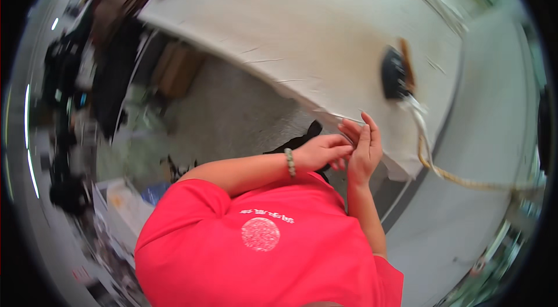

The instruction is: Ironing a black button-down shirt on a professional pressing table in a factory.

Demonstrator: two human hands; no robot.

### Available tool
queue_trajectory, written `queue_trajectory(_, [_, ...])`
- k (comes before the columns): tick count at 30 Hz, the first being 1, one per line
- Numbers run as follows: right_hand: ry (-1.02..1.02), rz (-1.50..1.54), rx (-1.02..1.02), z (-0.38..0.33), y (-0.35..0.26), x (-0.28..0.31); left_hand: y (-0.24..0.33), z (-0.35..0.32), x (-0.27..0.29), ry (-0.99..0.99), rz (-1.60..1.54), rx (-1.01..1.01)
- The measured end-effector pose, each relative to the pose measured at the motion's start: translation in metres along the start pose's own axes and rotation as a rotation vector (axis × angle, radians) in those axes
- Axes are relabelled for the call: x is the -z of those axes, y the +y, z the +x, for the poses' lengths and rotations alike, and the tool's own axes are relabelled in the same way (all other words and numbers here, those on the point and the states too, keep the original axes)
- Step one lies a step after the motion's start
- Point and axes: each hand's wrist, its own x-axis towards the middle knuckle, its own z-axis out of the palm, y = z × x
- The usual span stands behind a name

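Note:
My left hand [321,153], with a beaded bracelet [289,162] at its wrist, reaches across in front of my red shirt. Its fingers bend loosely and lie against the palm side of my right hand [365,153]; some tips are hidden there. The right hand is raised with fingers stretched upward and apart. I make out nothing held in either hand. Both are beside the near edge of a table covered in pale cloth [279,28]. Beyond them, to the right on the cloth, an iron [393,73] shows its dark plate and brown handle, slightly blurred.
A pale hose [426,153] runs from the iron off the table to the right. Dark garments [116,74] hang at the left. A cardboard box [179,68] stands under the table. A white bin [119,208] is at lower left, and a grey panel [488,103] on the right.

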Motion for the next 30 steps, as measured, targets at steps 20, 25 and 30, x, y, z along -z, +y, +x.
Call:
queue_trajectory(20, [-0.868, -0.769, -0.004, -0.031, 0.262, -0.472, -0.046, -0.375, 0.47, 0.917, -0.453, -0.291])
queue_trajectory(25, [-0.828, -1.273, 0.738, 0.067, 0.278, -0.588, -0.074, -0.431, 0.597, 1.095, -0.472, -0.17])
queue_trajectory(30, [-0.7, -1.453, 1.082, 0.187, 0.369, -0.753, -0.111, -0.449, 0.69, 1.154, -0.495, -0.004])
